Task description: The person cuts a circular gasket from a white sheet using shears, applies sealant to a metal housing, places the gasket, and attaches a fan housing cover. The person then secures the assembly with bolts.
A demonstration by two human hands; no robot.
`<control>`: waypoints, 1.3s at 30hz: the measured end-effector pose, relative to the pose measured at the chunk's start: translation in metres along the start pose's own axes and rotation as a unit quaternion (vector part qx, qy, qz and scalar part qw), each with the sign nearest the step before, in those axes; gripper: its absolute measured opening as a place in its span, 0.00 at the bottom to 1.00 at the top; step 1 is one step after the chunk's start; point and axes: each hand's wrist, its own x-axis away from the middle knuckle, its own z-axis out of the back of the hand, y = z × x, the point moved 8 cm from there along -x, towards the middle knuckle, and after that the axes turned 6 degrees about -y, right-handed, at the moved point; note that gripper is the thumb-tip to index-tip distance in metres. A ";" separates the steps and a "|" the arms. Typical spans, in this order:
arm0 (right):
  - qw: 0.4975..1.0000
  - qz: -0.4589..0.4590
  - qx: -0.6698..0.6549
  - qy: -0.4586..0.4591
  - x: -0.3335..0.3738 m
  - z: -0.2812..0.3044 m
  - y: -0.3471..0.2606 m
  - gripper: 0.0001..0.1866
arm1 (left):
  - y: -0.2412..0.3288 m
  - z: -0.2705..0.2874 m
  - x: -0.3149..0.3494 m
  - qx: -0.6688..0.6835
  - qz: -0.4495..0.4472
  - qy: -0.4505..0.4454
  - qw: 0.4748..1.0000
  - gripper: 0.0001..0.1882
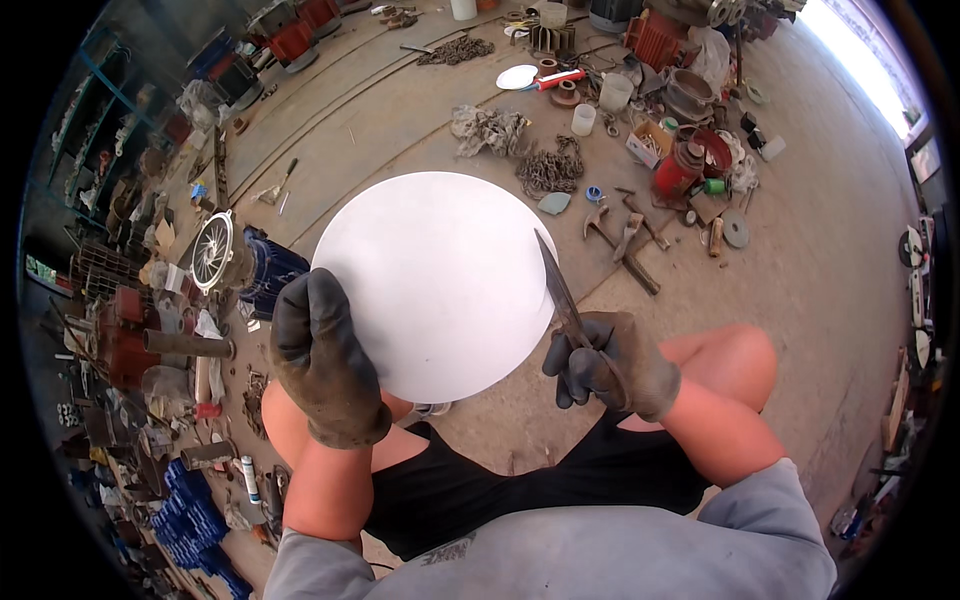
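— So, where's the white disc (pixel 435 280)?
— Centre frame; the gloved left hand (pixel 320 355) grips its rim at eight o'clock.
— And the right hand (pixel 605 365)?
— Closed on scissors (pixel 562 295) at the disc's three o'clock edge.

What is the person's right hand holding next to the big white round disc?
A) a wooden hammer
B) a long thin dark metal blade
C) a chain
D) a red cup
B: the gloved right hand is closed around a long thin dark metal blade, whose tip reaches the edge of the big white round disc, which the gloved left hand holds at its lower left rim.
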 end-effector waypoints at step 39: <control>0.993 -0.061 0.071 0.066 0.009 0.011 -0.007 0.17 | 0.006 0.005 0.006 -0.009 -0.019 -0.031 0.999 0.12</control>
